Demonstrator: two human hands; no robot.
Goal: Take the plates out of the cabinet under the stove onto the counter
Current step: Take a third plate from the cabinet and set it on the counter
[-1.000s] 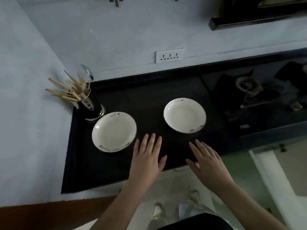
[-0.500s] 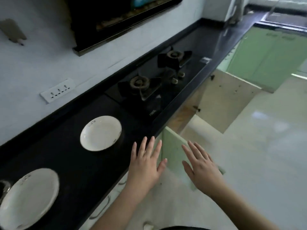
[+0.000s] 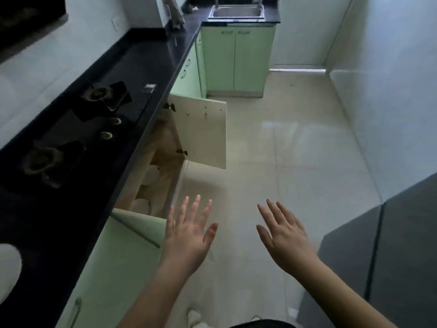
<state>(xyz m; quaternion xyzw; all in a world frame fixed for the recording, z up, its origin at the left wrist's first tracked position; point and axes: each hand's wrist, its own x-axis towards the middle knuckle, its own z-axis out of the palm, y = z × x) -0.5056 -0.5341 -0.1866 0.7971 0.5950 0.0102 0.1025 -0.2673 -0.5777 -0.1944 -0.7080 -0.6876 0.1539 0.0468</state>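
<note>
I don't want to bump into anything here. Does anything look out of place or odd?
Both doors of the cabinet under the stove stand open: the far door juts across the floor, the near door swings toward the left hand. Plates show inside. Nothing looks spilled or damaged.

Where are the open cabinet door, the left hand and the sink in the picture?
open cabinet door (image 3: 203, 133), head view, on its pale inner face
left hand (image 3: 186, 237), head view, on the back of the hand
sink (image 3: 237, 11), head view, on its steel basin
</note>
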